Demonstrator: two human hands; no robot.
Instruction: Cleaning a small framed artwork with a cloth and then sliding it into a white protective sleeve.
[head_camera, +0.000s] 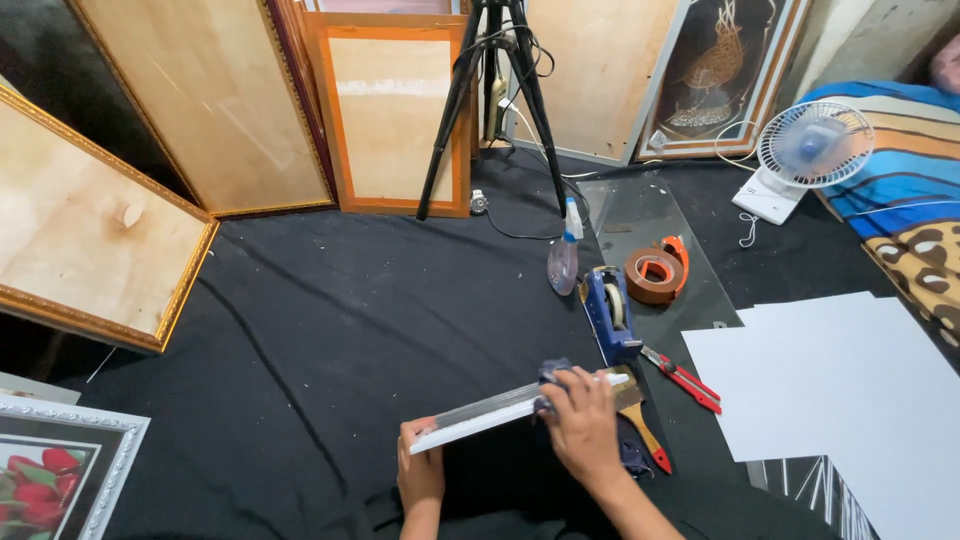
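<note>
hands 2: left (421, 478), right (583, 428) | frame strip (500, 408) 1 | cloth (556, 372) 1 | tape dispensers 2 (612, 312) (657, 272) | pliers (682, 378) 1 | spray bottle (565, 255) 1 | fan (803, 155) 1 | tripod (492, 100) 1 | white sheets (850, 390) 2

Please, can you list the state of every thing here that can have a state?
Left hand: grips the near end of the white strip.
Right hand: presses a dark cloth on the strip.
White strip: held off the black cloth floor.
Fan: cannot tell if running.
Spray bottle: lying down.
</note>
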